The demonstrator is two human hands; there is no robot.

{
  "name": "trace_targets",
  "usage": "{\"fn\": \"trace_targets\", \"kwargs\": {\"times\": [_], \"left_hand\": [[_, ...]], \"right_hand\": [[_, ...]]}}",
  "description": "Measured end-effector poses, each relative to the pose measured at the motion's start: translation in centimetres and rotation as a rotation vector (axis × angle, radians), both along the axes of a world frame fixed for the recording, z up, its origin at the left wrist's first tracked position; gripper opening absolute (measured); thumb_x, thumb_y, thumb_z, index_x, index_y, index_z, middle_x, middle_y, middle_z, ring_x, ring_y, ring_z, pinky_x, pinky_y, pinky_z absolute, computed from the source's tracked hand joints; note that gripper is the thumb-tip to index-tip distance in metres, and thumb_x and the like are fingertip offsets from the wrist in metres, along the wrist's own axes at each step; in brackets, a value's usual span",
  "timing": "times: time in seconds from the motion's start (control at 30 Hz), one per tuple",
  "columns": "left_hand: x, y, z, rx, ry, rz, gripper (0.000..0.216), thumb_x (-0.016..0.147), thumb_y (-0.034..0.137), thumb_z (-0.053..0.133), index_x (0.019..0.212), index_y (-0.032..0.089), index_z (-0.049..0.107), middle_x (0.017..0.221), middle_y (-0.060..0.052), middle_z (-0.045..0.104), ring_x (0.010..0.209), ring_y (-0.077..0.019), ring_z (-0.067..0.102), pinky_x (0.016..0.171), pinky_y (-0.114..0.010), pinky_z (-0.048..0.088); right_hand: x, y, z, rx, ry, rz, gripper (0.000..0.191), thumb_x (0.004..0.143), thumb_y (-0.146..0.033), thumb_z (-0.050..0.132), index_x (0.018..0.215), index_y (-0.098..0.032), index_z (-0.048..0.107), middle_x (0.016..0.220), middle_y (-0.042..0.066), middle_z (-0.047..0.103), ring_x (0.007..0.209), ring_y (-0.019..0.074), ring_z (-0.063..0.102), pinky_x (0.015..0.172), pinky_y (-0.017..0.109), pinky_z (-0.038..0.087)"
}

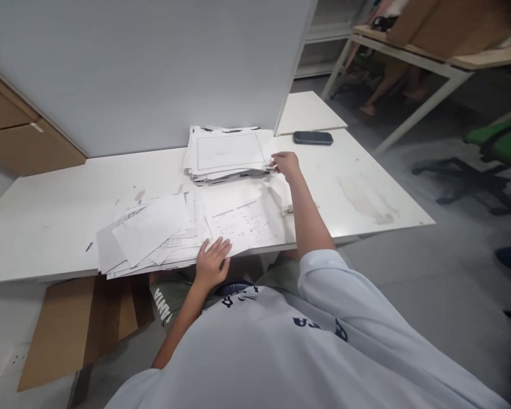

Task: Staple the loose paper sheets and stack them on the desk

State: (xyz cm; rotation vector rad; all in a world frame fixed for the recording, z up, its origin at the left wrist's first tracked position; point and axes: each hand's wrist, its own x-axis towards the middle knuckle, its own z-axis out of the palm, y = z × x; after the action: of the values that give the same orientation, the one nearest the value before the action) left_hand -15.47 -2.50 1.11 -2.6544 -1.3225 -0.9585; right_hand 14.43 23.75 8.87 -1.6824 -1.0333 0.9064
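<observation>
My left hand (213, 262) lies with its fingers apart at the table's front edge. Its fingertips rest on the lower left part of a printed sheet (242, 224), beside a loose, fanned pile of papers (153, 230). Further back, a thicker stack of papers (230, 150) stands against the grey panel, and a sheet with a thin printed frame lies on top. At the right edge of this stack, my right hand (286, 165) has its fingers pinched together on a paper corner. How many sheets are in the pinch is too small to tell.
A dark phone (313, 138) lies on the white table (357, 182), right of the stack. The upright grey panel (153, 68) borders the back. Cardboard boxes (29, 125) stand at left; an open carton (63, 324) is below. A person's legs (383, 94) show under another table.
</observation>
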Motion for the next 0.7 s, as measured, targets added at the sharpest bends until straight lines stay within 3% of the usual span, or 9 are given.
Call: {"fn": "trace_targets", "kwargs": {"times": [0.1,0.17,0.23,0.3,0.47,0.7], "left_hand": [[0.1,0.4,0.0,0.0,-0.015,-0.008,0.04,0.089,0.019,0.051,0.128,0.025,0.059,0.126,-0.005,0.067,0.124,-0.0247,0.058,0.112,-0.049,0.031],[0.2,0.5,-0.1,0.002,-0.023,-0.011,0.04,0.089,0.019,0.052,0.128,0.025,0.059,0.125,-0.005,0.067,0.124,-0.0247,0.059,0.113,-0.049,0.031],[0.2,0.5,0.0,-0.001,-0.022,-0.009,0.04,0.088,0.019,0.053,0.128,0.025,0.059,0.126,-0.005,0.067,0.124,-0.0244,0.059,0.113,-0.048,0.031],[0.3,0.5,0.0,-0.009,-0.014,-0.007,0.041,0.088,0.019,0.053,0.128,0.026,0.059,0.126,-0.005,0.067,0.124,-0.0245,0.059,0.113,-0.048,0.03],[0.4,0.4,-0.2,-0.048,-0.041,0.005,0.041,0.088,0.021,0.052,0.128,0.027,0.06,0.126,-0.004,0.067,0.124,-0.0249,0.059,0.114,-0.049,0.03],[0.3,0.3,-0.6,-0.106,-0.046,0.006,0.042,0.088,0.022,0.052,0.128,0.028,0.06,0.128,-0.003,0.066,0.126,-0.025,0.057,0.115,-0.048,0.028]], "right_hand": [[-0.7,-0.5,0.1,0.195,-0.324,0.138,0.029,0.083,-0.018,0.05,0.104,-0.015,0.07,0.095,0.01,0.073,0.086,0.0224,0.068,0.082,0.036,0.054],[-1.9,-0.6,-0.1,0.319,-0.631,0.289,0.034,0.085,-0.024,0.051,0.114,-0.014,0.067,0.122,0.015,0.066,0.113,0.0295,0.06,0.097,0.045,0.047],[-2.9,-0.3,-0.3,0.353,-0.859,0.409,0.041,0.087,-0.029,0.053,0.124,-0.014,0.061,0.141,0.017,0.053,0.13,0.0346,0.046,0.106,0.052,0.038],[-3.5,0.4,-0.6,0.336,-0.989,0.484,0.042,0.089,-0.029,0.051,0.127,-0.012,0.058,0.144,0.019,0.048,0.134,0.0369,0.039,0.108,0.056,0.032],[-2.6,2.7,-1.3,0.365,-1.063,0.606,0.034,0.094,-0.022,0.04,0.119,-0.008,0.059,0.125,0.021,0.061,0.123,0.0355,0.049,0.106,0.058,0.03],[-3.9,2.2,-1.8,0.438,-0.989,0.696,0.045,0.092,-0.031,0.047,0.134,-0.012,0.05,0.143,0.017,0.05,0.131,0.0348,0.043,0.107,0.053,0.033]]}}
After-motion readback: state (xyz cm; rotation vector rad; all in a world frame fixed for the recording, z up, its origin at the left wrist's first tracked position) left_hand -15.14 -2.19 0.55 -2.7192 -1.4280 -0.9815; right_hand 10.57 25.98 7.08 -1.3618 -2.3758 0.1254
